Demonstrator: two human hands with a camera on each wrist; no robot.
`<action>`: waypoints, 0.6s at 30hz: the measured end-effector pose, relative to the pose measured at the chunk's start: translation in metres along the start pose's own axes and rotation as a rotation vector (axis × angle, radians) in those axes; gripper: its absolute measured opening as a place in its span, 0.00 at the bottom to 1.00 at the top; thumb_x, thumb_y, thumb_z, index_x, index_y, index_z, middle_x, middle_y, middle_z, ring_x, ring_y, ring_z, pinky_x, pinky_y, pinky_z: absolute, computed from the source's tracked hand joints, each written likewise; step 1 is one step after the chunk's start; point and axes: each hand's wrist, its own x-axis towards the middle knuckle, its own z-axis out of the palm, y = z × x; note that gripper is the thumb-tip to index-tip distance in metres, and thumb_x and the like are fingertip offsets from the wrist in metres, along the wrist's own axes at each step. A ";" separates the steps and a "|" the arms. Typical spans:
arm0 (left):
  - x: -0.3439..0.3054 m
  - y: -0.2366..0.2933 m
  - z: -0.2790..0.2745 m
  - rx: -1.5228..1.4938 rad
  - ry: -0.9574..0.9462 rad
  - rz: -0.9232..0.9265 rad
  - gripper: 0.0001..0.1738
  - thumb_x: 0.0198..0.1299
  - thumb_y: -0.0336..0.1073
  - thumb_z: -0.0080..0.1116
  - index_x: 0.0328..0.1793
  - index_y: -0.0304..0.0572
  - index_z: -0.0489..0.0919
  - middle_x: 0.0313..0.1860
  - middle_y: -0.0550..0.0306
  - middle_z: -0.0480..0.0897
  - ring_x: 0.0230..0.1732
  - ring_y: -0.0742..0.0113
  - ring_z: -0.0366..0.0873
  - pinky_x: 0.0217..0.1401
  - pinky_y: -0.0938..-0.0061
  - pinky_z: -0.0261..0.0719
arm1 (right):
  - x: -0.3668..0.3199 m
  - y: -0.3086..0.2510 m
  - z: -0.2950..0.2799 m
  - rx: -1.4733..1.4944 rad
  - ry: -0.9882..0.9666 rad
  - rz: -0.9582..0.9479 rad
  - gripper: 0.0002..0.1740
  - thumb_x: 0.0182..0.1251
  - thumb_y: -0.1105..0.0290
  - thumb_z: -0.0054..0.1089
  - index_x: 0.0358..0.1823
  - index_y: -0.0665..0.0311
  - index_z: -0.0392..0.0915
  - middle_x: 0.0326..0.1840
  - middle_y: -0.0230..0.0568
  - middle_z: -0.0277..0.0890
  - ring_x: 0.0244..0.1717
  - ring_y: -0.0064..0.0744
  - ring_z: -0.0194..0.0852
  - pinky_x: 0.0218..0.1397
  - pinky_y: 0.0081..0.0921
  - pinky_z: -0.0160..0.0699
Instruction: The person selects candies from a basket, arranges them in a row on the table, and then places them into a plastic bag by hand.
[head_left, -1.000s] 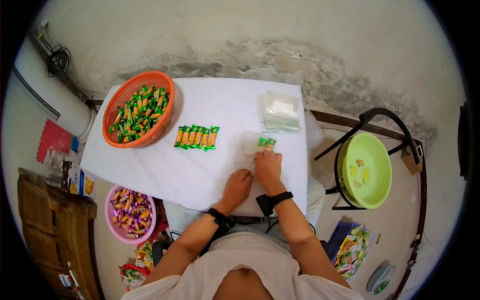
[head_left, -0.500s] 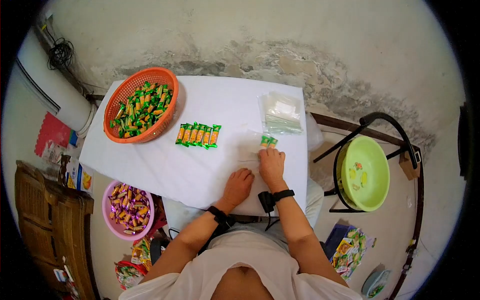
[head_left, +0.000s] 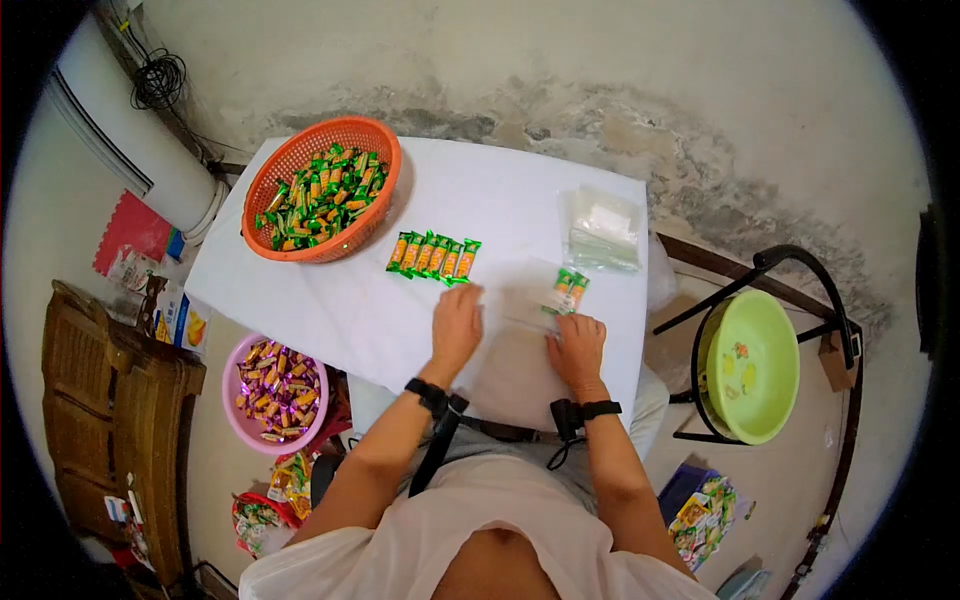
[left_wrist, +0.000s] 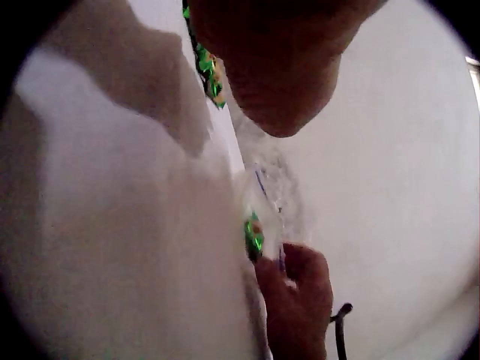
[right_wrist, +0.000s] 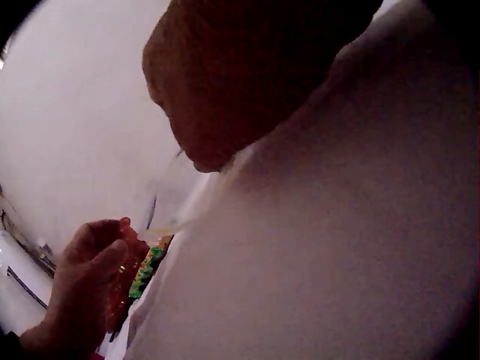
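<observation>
My left hand [head_left: 457, 327] is over the white table just in front of a row of several green-and-orange wrapped candies [head_left: 433, 257]. In the right wrist view, its thumb and fingers stand apart with nothing between them. Farther right, my right hand [head_left: 580, 352] pinches the near edge of a clear plastic bag [left_wrist: 260, 196], thumb on one side and fingers on the other in the left wrist view. Two wrapped candies [head_left: 568, 288] of the same kind lie side by side at the bag, just beyond the right fingertips.
An orange basket [head_left: 392, 170] heaped with green-wrapped candies stands at the table's back left. Stacked clear bags [head_left: 605, 228] lie at the back right. On the floor to the left is a pink basin [head_left: 234, 410] of purple-wrapped candies; a green basin [head_left: 775, 370] rests on a black-framed chair at right.
My left hand has left the right hand's side and reached forward-left to the candy row. The right hand stays at the bag with the two candies. The head view has shifted slightly.
</observation>
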 end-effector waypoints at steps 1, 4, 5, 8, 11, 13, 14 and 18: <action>0.008 -0.006 -0.001 0.074 -0.006 -0.027 0.19 0.52 0.25 0.57 0.52 0.39 0.74 0.51 0.47 0.76 0.52 0.48 0.71 0.51 0.58 0.71 | -0.002 0.002 0.003 0.001 0.001 0.001 0.22 0.48 0.68 0.67 0.47 0.58 0.75 0.45 0.39 0.72 0.50 0.42 0.68 0.56 0.42 0.58; 0.025 -0.019 0.000 0.261 -0.064 -0.020 0.18 0.53 0.27 0.55 0.53 0.42 0.75 0.51 0.49 0.76 0.53 0.51 0.71 0.49 0.59 0.70 | -0.007 0.005 0.005 0.048 0.042 -0.032 0.21 0.48 0.69 0.68 0.46 0.58 0.75 0.45 0.40 0.72 0.50 0.42 0.68 0.56 0.43 0.59; 0.029 -0.021 0.001 0.338 -0.086 0.028 0.15 0.54 0.28 0.54 0.50 0.43 0.76 0.51 0.50 0.76 0.53 0.52 0.71 0.48 0.60 0.70 | -0.007 0.006 0.005 0.055 0.061 -0.067 0.19 0.49 0.69 0.67 0.45 0.58 0.75 0.44 0.40 0.72 0.49 0.42 0.68 0.55 0.42 0.60; 0.031 -0.029 0.008 0.436 -0.176 0.099 0.08 0.54 0.30 0.53 0.41 0.43 0.77 0.50 0.51 0.77 0.53 0.55 0.72 0.47 0.61 0.71 | -0.007 0.005 0.004 0.074 0.086 -0.112 0.16 0.50 0.69 0.67 0.42 0.59 0.76 0.42 0.40 0.72 0.47 0.42 0.69 0.53 0.41 0.61; 0.030 -0.034 0.012 0.442 -0.248 0.134 0.03 0.54 0.31 0.53 0.34 0.42 0.77 0.47 0.51 0.77 0.52 0.55 0.73 0.46 0.62 0.72 | -0.007 0.004 0.006 0.092 0.108 -0.143 0.14 0.51 0.70 0.66 0.40 0.58 0.76 0.41 0.39 0.72 0.46 0.41 0.70 0.52 0.41 0.62; 0.026 -0.038 0.014 0.416 -0.259 0.154 0.02 0.53 0.31 0.54 0.31 0.41 0.76 0.46 0.50 0.77 0.51 0.54 0.74 0.45 0.62 0.73 | -0.008 0.004 0.006 0.088 0.124 -0.152 0.13 0.52 0.70 0.66 0.40 0.58 0.77 0.40 0.38 0.72 0.46 0.40 0.70 0.52 0.41 0.62; 0.025 -0.040 0.014 0.356 -0.224 0.181 0.02 0.53 0.30 0.54 0.32 0.40 0.76 0.45 0.49 0.77 0.50 0.53 0.74 0.45 0.61 0.74 | -0.008 0.004 0.006 0.083 0.102 -0.153 0.12 0.53 0.69 0.65 0.39 0.57 0.77 0.40 0.36 0.72 0.47 0.38 0.70 0.53 0.41 0.62; 0.021 -0.030 0.006 0.105 -0.216 0.110 0.04 0.54 0.28 0.55 0.36 0.39 0.77 0.46 0.45 0.77 0.45 0.49 0.77 0.45 0.60 0.76 | -0.008 0.004 0.006 0.077 0.128 -0.170 0.10 0.54 0.69 0.63 0.38 0.55 0.77 0.38 0.33 0.71 0.45 0.36 0.70 0.54 0.42 0.63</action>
